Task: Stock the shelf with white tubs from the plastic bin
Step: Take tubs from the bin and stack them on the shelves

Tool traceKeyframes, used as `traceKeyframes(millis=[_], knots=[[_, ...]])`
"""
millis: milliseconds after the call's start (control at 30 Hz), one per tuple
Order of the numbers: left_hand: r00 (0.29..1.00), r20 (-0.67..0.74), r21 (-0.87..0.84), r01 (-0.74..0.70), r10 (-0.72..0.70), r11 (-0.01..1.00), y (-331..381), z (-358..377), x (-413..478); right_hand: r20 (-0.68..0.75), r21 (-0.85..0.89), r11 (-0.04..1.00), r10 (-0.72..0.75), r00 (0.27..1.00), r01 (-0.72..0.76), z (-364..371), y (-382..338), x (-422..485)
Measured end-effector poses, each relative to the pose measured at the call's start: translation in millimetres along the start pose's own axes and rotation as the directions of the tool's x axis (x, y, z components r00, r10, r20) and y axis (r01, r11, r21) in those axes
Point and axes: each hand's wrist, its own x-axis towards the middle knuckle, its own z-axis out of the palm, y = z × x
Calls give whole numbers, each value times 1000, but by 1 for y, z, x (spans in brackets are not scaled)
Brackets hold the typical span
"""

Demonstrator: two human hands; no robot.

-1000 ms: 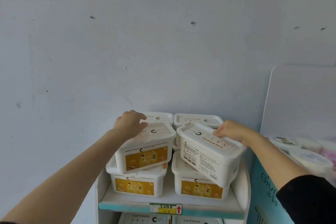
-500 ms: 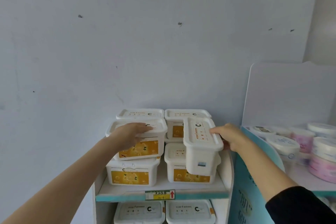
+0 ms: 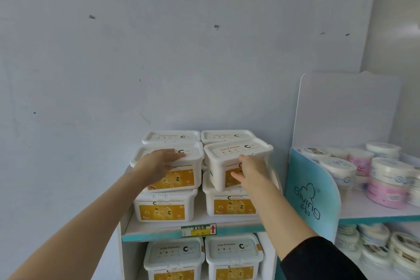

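Tubs point(image 3: 163, 210) look stiff and slick, best held under the lid rim; left grip point(image 3: 159, 163) lies flat on one, right grip point(image 3: 250, 173) pushes open-fingered against the tilted tub point(image 3: 236, 150).

The shelf point(image 3: 138, 226) is a white board with a teal front edge. A yellow-green tag point(image 3: 198, 230) with a red arrow is stuck at the middle of that edge. Directly on the board, at the front, stand two white tubs with yellow labels, just beside each other: the left tub point(image 3: 164, 208) and the right tub point(image 3: 229, 206). Each bears another tub on its lid. What stands on the board behind them is hidden. On the level below, two lower tubs point(image 3: 173, 259) stand side by side.
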Motion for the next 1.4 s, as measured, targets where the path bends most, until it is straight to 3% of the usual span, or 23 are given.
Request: traceKeyframes(millis=[67,133,167,200,267,300,367,433,667,867,1033,1233,1400], knots=[[999,24,-24,-25,25,999,-6,-3,-1,44,-119,991,-52,998,57,-5,4,1],[999,31,-44,-28,30,999,-9,-5,-2,102,-389,897,-184,978,210,-12,8,2],[999,33,-45,-27,28,999,-9,-5,-2,128,-561,760,-311,942,328,-18,9,2],[999,30,-46,-26,27,999,-8,-5,-1,164,-721,547,-462,872,426,-24,9,4],[1000,22,-60,-21,22,998,-7,-4,-1,276,-898,82,-660,699,432,-35,6,10],[1000,21,-71,-16,17,997,-7,-3,-2,355,-904,-68,-670,652,422,-40,4,15],[1000,15,-73,-12,13,997,-8,-2,-3,506,-851,-208,-568,649,482,-44,1,26],[1000,1,-50,-19,19,999,-8,-1,-5,577,-804,-210,-501,645,556,-45,-2,32],[999,-50,-70,-13,9,997,-5,-2,-5,590,-743,-205,-649,479,638,-32,9,32],[998,-63,-104,-29,23,994,-11,-3,-6,549,-755,-179,-700,458,631,-21,14,39],[997,-81,-114,-18,8,993,-12,0,-3,564,-763,-202,-671,481,614,-18,15,50],[997,-76,-79,-4,-2,997,-14,-2,6,588,-745,-277,-703,401,608,-23,25,47],[1000,-26,-57,8,-10,998,-20,-4,7,580,-737,-248,-709,401,629,-27,26,47]])
